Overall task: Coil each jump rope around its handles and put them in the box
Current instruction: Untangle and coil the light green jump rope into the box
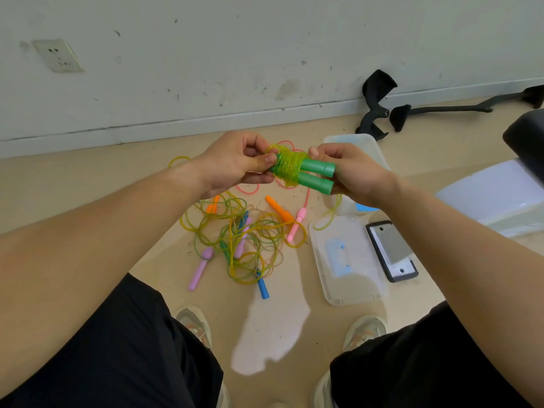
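Note:
I hold a green-handled jump rope point(312, 173) at chest height over the floor. Its two green handles lie side by side with yellow-green cord wound around their left half. My left hand point(235, 163) pinches the wound end, and my right hand point(353, 172) grips the handles' other end. A loose tail of the cord point(329, 214) hangs below my right hand. On the floor beneath lies a tangled pile of ropes point(244, 240) with orange, pink, lilac and blue handles. The clear plastic box point(368, 151) sits behind my right hand, mostly hidden.
A clear box lid point(347, 260) lies on the floor at right, with a black-framed plate point(391, 251) beside it. Black chair parts point(379, 104) lie by the wall. A white object point(494, 198) is at far right. My shoes point(194, 322) are below.

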`<action>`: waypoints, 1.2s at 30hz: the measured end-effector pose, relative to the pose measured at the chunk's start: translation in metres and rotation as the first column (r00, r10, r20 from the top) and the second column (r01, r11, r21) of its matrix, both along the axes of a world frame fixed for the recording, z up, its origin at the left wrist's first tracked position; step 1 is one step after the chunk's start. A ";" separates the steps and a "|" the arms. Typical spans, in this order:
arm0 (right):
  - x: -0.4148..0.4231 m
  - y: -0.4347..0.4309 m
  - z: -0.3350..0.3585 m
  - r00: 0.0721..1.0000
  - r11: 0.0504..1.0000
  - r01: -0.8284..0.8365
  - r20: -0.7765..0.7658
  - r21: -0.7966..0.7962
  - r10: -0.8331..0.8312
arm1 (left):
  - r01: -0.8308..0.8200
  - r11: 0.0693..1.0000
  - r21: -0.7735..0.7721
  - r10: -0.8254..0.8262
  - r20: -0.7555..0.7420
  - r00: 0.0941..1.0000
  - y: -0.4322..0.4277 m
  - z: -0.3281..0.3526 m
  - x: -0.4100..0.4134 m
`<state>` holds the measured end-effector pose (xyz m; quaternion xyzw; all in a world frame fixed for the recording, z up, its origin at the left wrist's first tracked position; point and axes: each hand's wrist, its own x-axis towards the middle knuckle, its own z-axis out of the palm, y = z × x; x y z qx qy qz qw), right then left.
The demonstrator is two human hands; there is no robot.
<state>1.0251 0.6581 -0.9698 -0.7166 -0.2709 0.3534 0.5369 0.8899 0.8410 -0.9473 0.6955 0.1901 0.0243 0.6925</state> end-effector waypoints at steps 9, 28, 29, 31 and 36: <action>-0.010 0.003 -0.003 0.998 0.998 -0.011 -0.063 -0.054 0.008 | -0.184 0.978 -0.101 0.186 0.016 0.982 0.005 -0.001 0.002; -0.046 0.017 0.018 0.628 0.915 0.137 0.748 -0.380 0.217 | -0.234 0.739 0.632 0.281 0.027 0.959 0.001 -0.024 0.007; -0.041 0.015 0.019 0.656 0.929 0.150 0.737 -0.340 0.163 | -0.208 0.759 0.617 0.254 0.014 0.967 0.000 -0.024 0.007; -0.028 0.009 0.016 0.715 0.954 0.160 0.696 -0.253 0.065 | -0.163 0.813 0.559 0.195 0.001 0.981 -0.001 -0.022 0.007; -0.015 -0.001 0.001 0.861 0.979 0.196 0.488 -0.056 -0.144 | -0.156 0.897 0.413 0.153 0.040 0.987 -0.001 -0.016 0.006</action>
